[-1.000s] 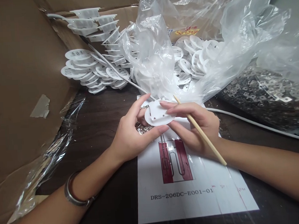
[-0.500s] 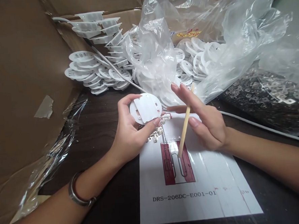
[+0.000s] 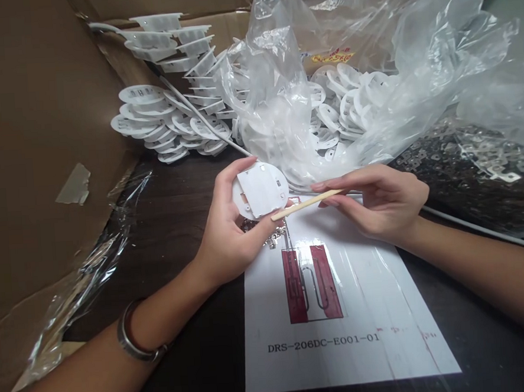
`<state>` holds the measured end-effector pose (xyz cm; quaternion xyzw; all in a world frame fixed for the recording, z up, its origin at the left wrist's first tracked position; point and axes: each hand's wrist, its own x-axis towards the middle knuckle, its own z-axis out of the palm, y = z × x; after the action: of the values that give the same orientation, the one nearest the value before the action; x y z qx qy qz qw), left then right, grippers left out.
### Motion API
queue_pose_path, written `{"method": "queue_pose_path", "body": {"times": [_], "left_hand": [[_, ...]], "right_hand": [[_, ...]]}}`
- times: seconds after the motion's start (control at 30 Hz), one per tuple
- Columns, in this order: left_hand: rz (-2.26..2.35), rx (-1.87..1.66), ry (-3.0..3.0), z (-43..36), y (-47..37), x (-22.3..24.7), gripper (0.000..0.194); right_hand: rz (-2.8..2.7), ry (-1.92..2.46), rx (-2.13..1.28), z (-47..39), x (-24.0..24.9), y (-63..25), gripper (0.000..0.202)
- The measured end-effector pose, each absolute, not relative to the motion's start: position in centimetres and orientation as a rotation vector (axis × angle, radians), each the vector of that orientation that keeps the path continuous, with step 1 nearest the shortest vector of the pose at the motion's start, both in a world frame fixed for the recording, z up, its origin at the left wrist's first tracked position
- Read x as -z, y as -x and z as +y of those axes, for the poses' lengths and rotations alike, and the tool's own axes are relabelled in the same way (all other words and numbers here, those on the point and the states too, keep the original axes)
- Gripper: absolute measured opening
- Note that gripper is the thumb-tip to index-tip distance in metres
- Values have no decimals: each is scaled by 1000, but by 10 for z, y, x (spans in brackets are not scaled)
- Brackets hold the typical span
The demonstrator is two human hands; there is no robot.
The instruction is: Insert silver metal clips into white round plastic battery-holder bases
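Observation:
A round white plastic disc point(image 3: 264, 190) with a raised rectangular middle and small slots is held at its edges by my left hand point(image 3: 231, 227). My right hand point(image 3: 378, 203) pinches a thin light wooden stick point(image 3: 307, 206) between thumb and fingers. The stick slants down to the left, its far tip at my left thumb near the disc's lower edge. Small shiny metal pieces point(image 3: 275, 238) lie just below the disc, partly hidden by my left hand. Under both hands lies a white printed sheet point(image 3: 364, 355) with a red and grey drawing.
White discs point(image 3: 144, 117) are stacked at the back left. More discs point(image 3: 349, 105) lie behind a clear plastic bag point(image 3: 278, 100). At right, another bag holds many metal pieces point(image 3: 486, 164). A white cable point(image 3: 481, 227) crosses the table. Cardboard point(image 3: 26, 116) stands at left.
The wooden stick has swung from steep to nearly level, its tip now by my left thumb. My right hand has turned and closed its fingers on it. The disc has shifted slightly right.

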<state>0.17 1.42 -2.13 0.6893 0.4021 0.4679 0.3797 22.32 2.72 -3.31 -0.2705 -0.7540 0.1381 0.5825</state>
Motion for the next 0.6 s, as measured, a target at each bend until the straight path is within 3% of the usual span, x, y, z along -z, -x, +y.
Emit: {"method": "queue_pose_path", "body": {"times": [0.6], "left_hand": [[1013, -1261, -1885, 10, -3, 17, 69]], "right_hand": [[-1701, 614, -439, 18, 36, -210, 37]]}}
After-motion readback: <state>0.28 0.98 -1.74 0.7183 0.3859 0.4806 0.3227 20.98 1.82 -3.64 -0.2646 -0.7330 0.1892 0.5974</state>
